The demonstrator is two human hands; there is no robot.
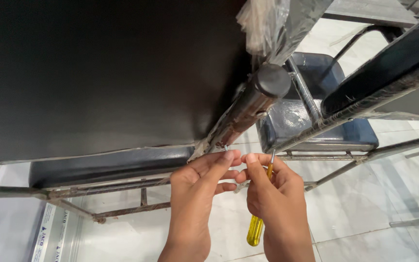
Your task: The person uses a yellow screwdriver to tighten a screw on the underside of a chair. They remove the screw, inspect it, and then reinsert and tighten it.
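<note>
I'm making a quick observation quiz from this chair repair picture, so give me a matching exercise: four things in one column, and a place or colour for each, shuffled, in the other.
Things:
1. screwdriver handle
2. round end cap
3. clear plastic wrap
4. left hand

Places or colours:
A. black, on the tip of the rusty chair tube
B. yellow, sticking out below the right hand
C. fingertips up at the lower end of the rusty tube
D. crumpled at the top of the picture, above the cap

Pairs: 1-B, 2-A, 3-D, 4-C
</note>
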